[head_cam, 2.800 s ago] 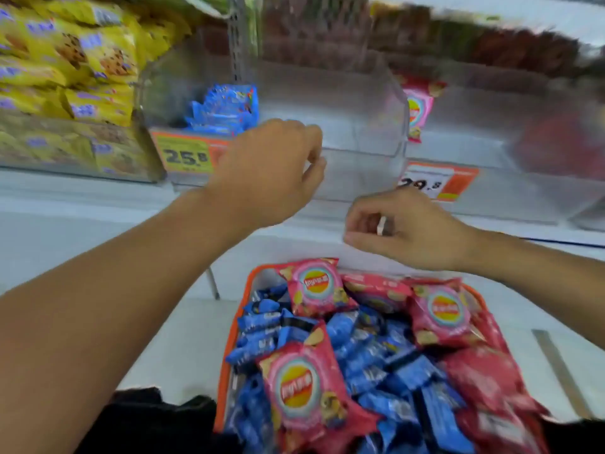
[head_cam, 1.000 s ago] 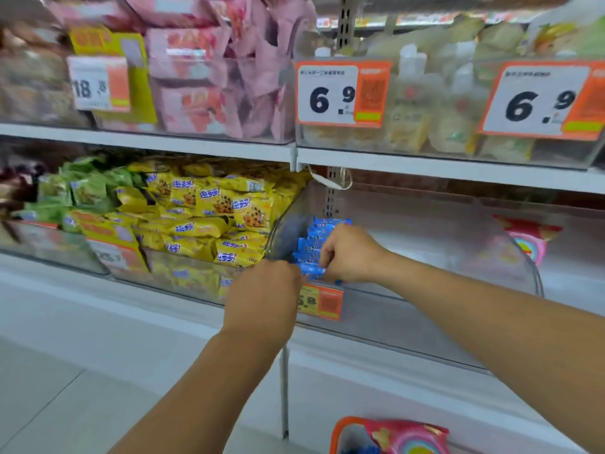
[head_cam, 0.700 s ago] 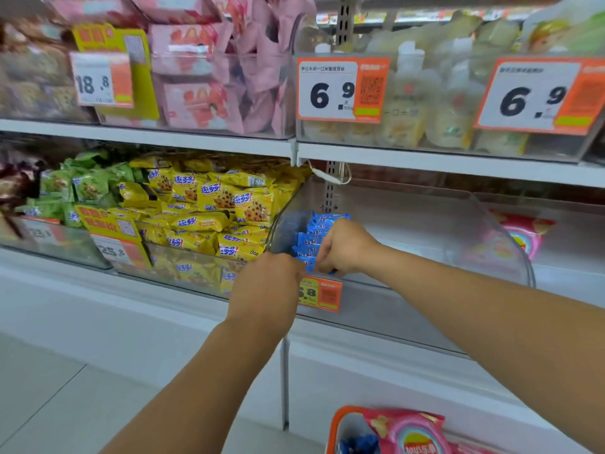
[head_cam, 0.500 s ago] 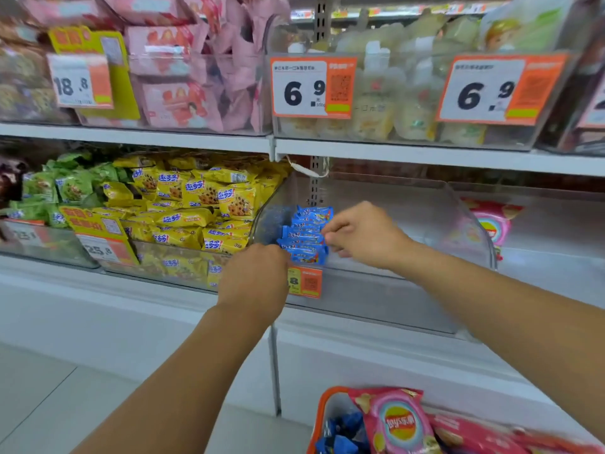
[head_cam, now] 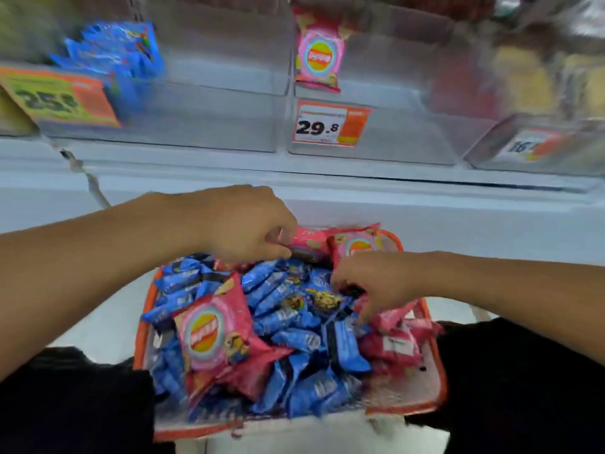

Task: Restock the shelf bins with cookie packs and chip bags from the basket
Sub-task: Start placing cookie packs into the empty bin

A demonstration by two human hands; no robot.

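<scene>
The basket [head_cam: 437, 381], orange-rimmed and mesh-sided, sits below you, heaped with glossy blue cookie packs [head_cam: 294, 339] and puffy pink chip bags [head_cam: 212, 326]. Half a second ago your hands were up at the left bin [head_cam: 212, 119]; both have now dropped to the basket, so one placement is finished and a new pick begins. Your left hand [head_cam: 248, 224] curls at the far edge, apparently pinching a pink bag, though blur hides the contact. Your right hand [head_cam: 370, 283] digs curled fingers among the blue packs; whether it grips one, I cannot tell. The clear bin holds a small blue stack [head_cam: 114, 50]; its neighbour [head_cam: 386, 132] holds one crinkly chip bag [head_cam: 319, 54].
</scene>
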